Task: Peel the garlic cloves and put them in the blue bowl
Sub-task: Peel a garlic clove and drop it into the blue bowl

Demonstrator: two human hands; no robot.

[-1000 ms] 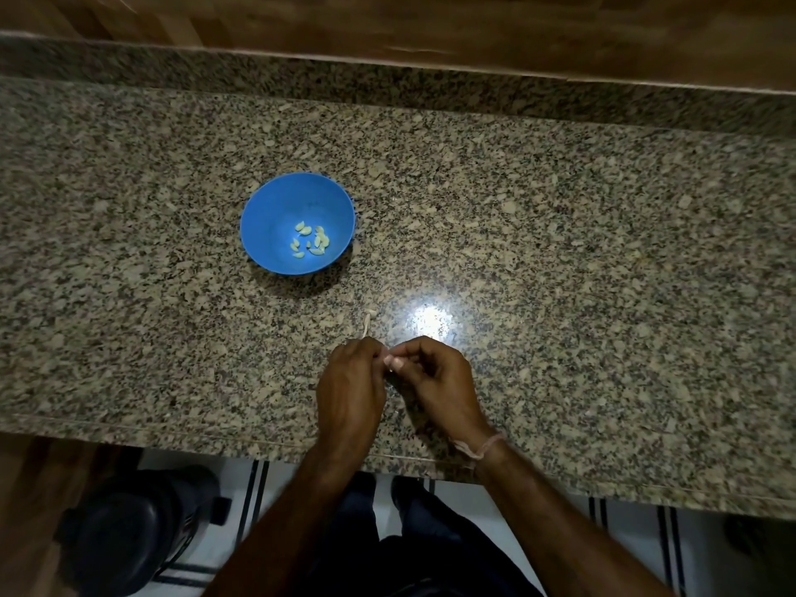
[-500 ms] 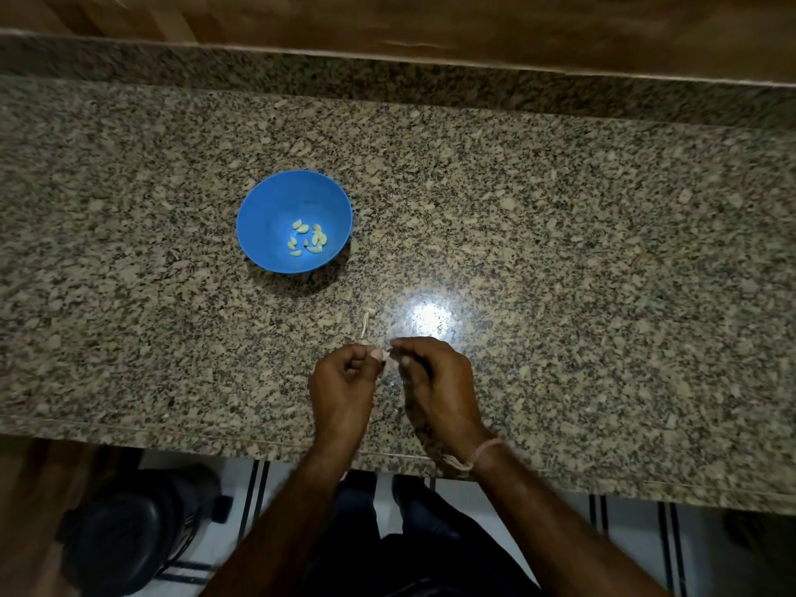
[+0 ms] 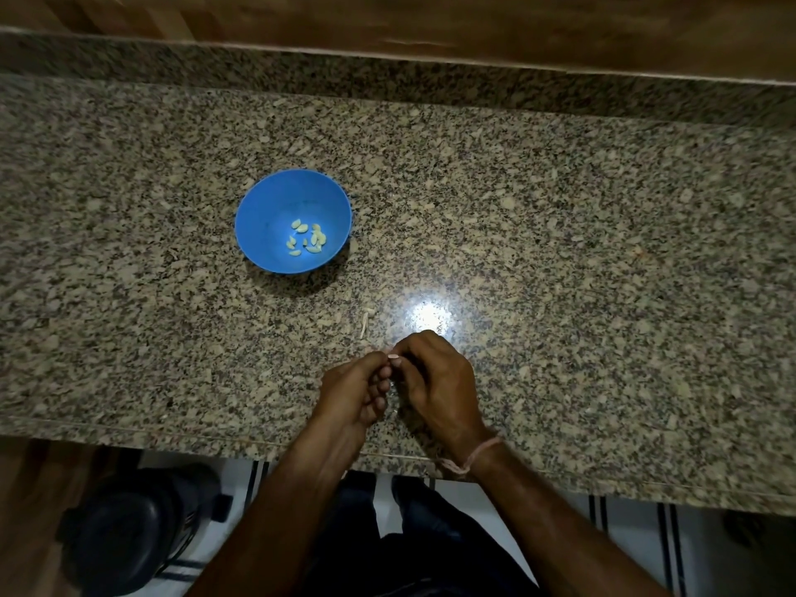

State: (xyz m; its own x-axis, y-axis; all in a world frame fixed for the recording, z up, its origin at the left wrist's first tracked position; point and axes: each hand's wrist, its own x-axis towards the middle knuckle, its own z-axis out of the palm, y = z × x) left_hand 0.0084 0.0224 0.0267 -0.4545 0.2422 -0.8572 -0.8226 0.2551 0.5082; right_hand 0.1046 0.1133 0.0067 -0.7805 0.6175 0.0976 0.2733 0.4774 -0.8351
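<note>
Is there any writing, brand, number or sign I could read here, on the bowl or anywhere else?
None can be read. The blue bowl is plain, the granite counter shows only its speckle, and the dark object on the floor shows no legible mark.

**Blue bowl upright, peeled cloves inside**

We see the blue bowl (image 3: 271, 209) upright on the counter. A small scatter of pale peeled garlic cloves (image 3: 306, 240) lies loose in its bottom. Another clove (image 3: 390, 352), mostly hidden, is pinched between our left hand (image 3: 353, 394) and right hand (image 3: 435, 381).
</note>
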